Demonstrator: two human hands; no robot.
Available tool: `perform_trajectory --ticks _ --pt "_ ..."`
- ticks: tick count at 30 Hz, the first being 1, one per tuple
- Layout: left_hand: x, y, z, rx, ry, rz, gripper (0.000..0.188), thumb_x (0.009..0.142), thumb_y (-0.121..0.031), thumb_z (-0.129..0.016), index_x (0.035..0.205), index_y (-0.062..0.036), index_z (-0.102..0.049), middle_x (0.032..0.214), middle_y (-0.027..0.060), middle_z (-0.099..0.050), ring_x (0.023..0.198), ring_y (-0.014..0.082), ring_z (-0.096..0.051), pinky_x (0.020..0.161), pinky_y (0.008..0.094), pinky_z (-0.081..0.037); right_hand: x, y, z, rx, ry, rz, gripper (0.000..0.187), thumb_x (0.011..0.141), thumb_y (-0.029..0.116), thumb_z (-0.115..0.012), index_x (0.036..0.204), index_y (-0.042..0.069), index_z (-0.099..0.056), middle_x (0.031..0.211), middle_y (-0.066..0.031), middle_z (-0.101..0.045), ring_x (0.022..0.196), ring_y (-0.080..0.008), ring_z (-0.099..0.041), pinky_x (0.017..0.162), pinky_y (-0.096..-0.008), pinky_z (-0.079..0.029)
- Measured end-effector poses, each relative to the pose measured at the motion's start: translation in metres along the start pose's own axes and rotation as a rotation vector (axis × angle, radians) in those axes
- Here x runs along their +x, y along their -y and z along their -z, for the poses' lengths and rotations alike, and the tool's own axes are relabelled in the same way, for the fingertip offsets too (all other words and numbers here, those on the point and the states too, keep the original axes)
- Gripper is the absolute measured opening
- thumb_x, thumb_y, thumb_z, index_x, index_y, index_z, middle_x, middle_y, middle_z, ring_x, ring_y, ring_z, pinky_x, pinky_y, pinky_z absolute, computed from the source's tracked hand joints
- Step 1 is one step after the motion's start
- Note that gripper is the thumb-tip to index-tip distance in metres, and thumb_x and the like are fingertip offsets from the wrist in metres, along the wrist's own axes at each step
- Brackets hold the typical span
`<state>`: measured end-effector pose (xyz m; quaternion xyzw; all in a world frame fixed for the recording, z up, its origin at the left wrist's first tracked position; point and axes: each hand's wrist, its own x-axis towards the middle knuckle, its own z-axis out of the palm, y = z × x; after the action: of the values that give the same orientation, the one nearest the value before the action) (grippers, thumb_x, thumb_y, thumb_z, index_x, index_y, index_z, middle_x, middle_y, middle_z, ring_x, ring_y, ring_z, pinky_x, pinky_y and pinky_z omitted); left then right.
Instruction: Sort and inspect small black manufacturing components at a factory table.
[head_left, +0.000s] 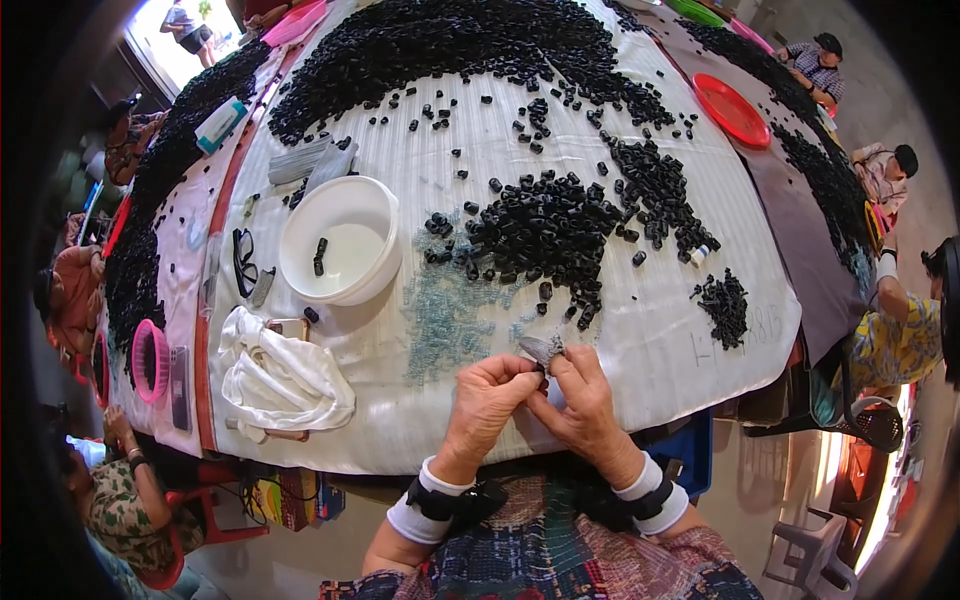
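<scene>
My left hand (482,408) and my right hand (585,408) meet at the front of the table, with fingers closed around a small black part (542,381). Fingers hide most of that part. A grey, pointed cover (541,348) sticks out at the right hand's fingertips; it looks like fabric on a finger. Just beyond the hands lies a heap of small black cylindrical parts (545,225). Clear, bluish small pieces (440,325) are scattered to its left. A smaller pile of thin black pieces (722,308) lies to the right.
A white bowl (385,262) holds a few black parts. Near it are black-framed glasses (243,262), grey strips (298,160) and a bundled white cloth (275,385). A large black mound (450,50) covers the far table. A red tray (732,110) lies right; several people sit along both sides.
</scene>
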<state>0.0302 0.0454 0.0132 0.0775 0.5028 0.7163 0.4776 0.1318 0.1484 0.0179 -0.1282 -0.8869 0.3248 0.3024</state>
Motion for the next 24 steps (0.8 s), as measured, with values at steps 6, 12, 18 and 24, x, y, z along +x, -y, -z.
perform_trajectory --ticks 6,12,18,24 --pt "-0.001 0.0 0.001 0.033 -0.004 0.032 0.01 0.081 -0.003 -0.063 0.088 0.0044 -0.064 0.08 0.007 -0.066 0.071 0.0093 -0.061 0.065 0.0197 -0.049 0.003 0.003 0.004 -0.092 0.017 0.046 0.032 0.066 0.009 -0.073 0.092 -0.002 -0.057 0.087 -0.016 -0.052 0.079 -0.0336 -0.052 0.067 -0.0405 -0.045" --pt "0.001 0.002 0.002 0.089 0.016 0.027 0.007 0.083 -0.001 -0.063 0.087 0.0034 -0.064 0.083 0.0066 -0.066 0.073 0.0104 -0.062 0.065 0.0202 -0.051 0.005 -0.002 0.009 -0.145 0.039 0.1 0.031 0.066 0.009 -0.074 0.09 -0.002 -0.057 0.083 -0.0148 -0.053 0.075 -0.0325 -0.052 0.065 -0.0394 -0.046" --pt "0.002 -0.002 -0.001 0.104 -0.003 0.04 0.011 0.08 -0.005 -0.065 0.086 0.0039 -0.066 0.077 0.0034 -0.065 0.067 0.0058 -0.058 0.061 0.0174 -0.047 0.006 -0.004 0.01 -0.136 0.053 0.117 0.028 0.066 0.008 -0.074 0.086 -0.001 -0.056 0.08 -0.0138 -0.052 0.073 -0.0315 -0.053 0.062 -0.0383 -0.046" --pt "0.002 -0.003 0.005 0.126 0.019 0.049 0.009 0.08 -0.004 -0.065 0.085 0.0038 -0.066 0.076 0.002 -0.065 0.067 0.0048 -0.057 0.06 0.0167 -0.046 0.002 -0.008 0.003 -0.127 0.048 0.132 0.026 0.067 0.007 -0.074 0.084 -0.001 -0.056 0.077 -0.0134 -0.051 0.069 -0.0316 -0.052 0.058 -0.0383 -0.046"
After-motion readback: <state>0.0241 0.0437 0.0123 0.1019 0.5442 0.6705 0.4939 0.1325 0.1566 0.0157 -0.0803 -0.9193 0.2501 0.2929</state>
